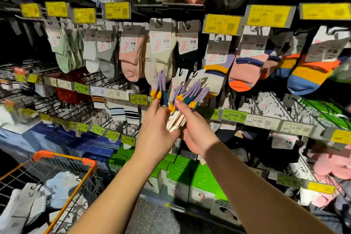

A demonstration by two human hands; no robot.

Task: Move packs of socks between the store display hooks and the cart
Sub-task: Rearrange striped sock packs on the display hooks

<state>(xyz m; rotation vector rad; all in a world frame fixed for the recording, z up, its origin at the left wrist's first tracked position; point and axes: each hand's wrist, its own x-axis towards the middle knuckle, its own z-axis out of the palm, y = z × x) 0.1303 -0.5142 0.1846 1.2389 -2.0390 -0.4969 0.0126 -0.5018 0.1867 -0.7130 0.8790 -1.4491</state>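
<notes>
Just below the green 25.90 price tag [138, 99], right hand [195, 135] clamping a fan of purple, teal and yellow sock packs [185, 100]; left hand [155, 129] pinching one pack loose. Best separate a single white hanger card [179, 80], then carry it well down-left of that tag to the orange-rimmed wire cart [62, 159].

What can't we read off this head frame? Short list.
- Purple sock packs: exact count unclear, fanned and overlapping in the right hand.
- Pack near the left hand: motion-blurred.
- Cart: cut off by the left and bottom edges.
- Price tags: fine print too small.
</notes>
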